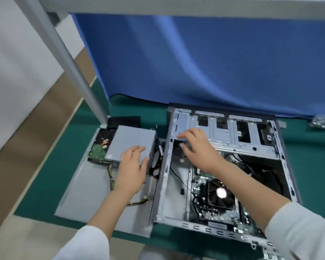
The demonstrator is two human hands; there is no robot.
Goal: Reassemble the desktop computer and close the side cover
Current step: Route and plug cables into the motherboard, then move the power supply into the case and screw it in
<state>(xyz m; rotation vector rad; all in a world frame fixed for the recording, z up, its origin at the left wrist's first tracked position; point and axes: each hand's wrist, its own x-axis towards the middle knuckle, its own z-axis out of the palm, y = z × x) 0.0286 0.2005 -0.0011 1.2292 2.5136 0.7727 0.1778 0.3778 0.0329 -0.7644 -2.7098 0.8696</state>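
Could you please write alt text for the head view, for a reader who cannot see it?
A person's left hand rests on a grey power supply box lying on the removed side cover, while the right hand reaches into the open computer case beside it. The case lies on a green mat, showing its circuit board and fan.

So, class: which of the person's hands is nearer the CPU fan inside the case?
Right. The right hand reaches into the open case, up and left of the CPU fan. The left hand rests outside the case on the grey power supply, farther left.
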